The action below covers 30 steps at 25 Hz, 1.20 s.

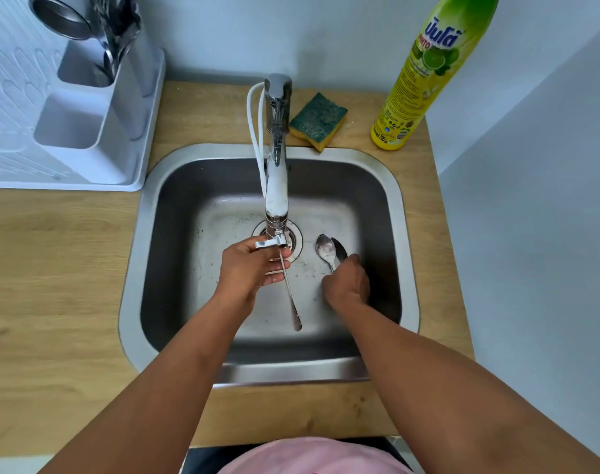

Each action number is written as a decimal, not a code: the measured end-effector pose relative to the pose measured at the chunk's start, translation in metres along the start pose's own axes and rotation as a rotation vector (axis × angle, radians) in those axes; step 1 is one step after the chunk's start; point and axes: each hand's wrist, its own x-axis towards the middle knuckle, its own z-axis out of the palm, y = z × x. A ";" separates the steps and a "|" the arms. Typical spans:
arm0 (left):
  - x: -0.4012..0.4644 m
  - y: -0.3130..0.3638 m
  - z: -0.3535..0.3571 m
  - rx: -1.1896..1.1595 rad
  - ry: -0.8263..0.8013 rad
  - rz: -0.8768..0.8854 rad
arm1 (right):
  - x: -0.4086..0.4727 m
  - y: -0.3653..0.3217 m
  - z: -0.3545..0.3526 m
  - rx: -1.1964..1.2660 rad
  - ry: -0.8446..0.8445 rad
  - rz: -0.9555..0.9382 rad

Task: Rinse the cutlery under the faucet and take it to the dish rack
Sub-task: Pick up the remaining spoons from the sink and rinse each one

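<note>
My left hand (249, 268) is under the faucet (277, 186) outlet, holding a piece of cutlery (290, 295) whose handle points down toward me; its head is hidden by my fingers. My right hand (348, 283) rests low in the steel sink (408, 234), fingers closed on the handles of two spoons (329, 249) whose bowls lie on the sink floor to the right of the drain. The white dish rack (52, 131) stands at the back left, with several utensils in its cutlery holder (114, 53). No water stream is clearly visible.
A green and yellow sponge (318, 120) lies behind the sink, right of the faucet. A yellow dish soap bottle (425, 73) stands at the back right near the wall. A metal cup (61, 17) sits in the rack. Wooden counter (52, 268) surrounds the sink.
</note>
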 end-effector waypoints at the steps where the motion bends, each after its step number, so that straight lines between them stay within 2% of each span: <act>1: 0.001 0.001 0.000 -0.013 -0.005 -0.010 | 0.003 0.002 0.000 -0.029 -0.005 -0.014; 4: 0.002 -0.002 -0.002 -0.031 -0.021 -0.032 | 0.005 0.001 -0.005 0.054 -0.098 0.010; 9: 0.008 -0.004 -0.007 -0.102 0.022 -0.048 | -0.023 -0.026 -0.013 0.775 -0.379 0.130; 12: 0.007 -0.003 -0.010 -0.097 0.018 -0.030 | -0.044 -0.048 -0.013 0.950 -0.557 0.062; 15: 0.002 -0.001 -0.017 -0.057 0.009 0.081 | -0.058 -0.060 -0.016 0.974 -0.639 -0.016; 19: 0.000 -0.004 -0.027 0.228 0.027 0.291 | -0.068 -0.059 -0.021 0.956 -0.666 -0.122; 23: -0.005 -0.007 -0.022 -0.014 -0.176 0.170 | -0.080 -0.059 -0.023 0.931 -0.802 -0.159; 25: -0.005 -0.008 -0.022 -0.103 -0.168 0.140 | -0.084 -0.056 -0.028 0.887 -0.887 -0.155; 27: -0.004 -0.010 -0.027 -0.097 -0.129 0.180 | -0.085 -0.051 -0.032 0.859 -0.961 -0.147; 30: -0.003 -0.009 -0.029 -0.069 -0.108 0.214 | -0.087 -0.051 -0.032 0.821 -0.904 -0.152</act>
